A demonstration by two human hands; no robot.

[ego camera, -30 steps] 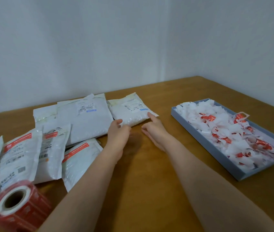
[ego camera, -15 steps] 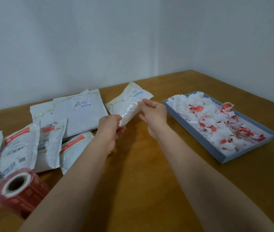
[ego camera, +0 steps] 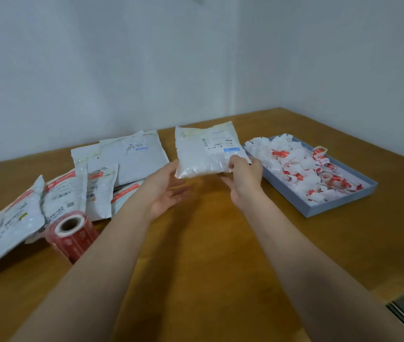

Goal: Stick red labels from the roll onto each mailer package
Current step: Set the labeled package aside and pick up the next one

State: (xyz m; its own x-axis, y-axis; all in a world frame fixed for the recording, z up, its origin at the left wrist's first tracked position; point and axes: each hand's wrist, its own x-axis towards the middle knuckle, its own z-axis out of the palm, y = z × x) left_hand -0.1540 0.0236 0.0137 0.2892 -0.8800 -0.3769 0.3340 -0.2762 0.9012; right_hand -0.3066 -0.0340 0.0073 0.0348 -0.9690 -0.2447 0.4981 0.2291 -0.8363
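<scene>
The right hand (ego camera: pixel 244 178) pinched the unlabelled mailer (ego camera: pixel 206 151) aloft — the left hand (ego camera: pixel 165 191), spread beneath, lay nearer the label roll (ego camera: pixel 72 234), down-left.

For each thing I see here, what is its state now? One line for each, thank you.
held mailer: lifted off the table, no red label visible
right hand: gripping the held mailer's lower right corner
left hand: open, palm up, at its lower left edge
label roll: lying on its side
blue tray: filled with peeled backing scraps
</scene>
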